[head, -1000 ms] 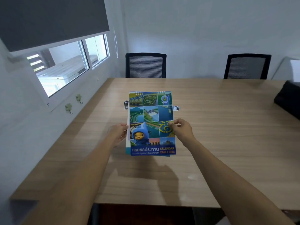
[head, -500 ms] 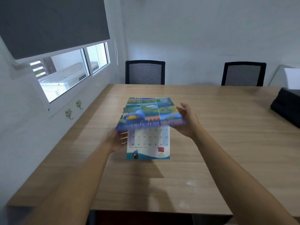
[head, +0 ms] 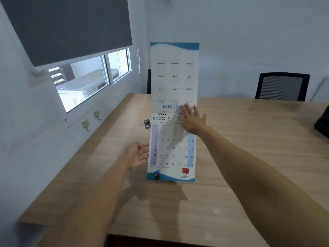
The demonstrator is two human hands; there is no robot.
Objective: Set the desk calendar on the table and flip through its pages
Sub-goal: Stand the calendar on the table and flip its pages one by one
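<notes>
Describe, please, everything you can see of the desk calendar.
The desk calendar stands on the wooden table, spiral-bound at mid-height. Its paper cover sheet is flipped upward, showing an upside-down year overview. Below, the white-and-blue January 2026 page faces the camera. The right hand touches it near the binding; the left hand is open at its left edge.

far chair (head: 148, 81) mostly hidden behind calendar (head: 171, 148), perhaps black

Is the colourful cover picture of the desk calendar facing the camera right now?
No, the desk calendar shows its January page, with the cover flipped up, its printed back facing the camera.
</notes>
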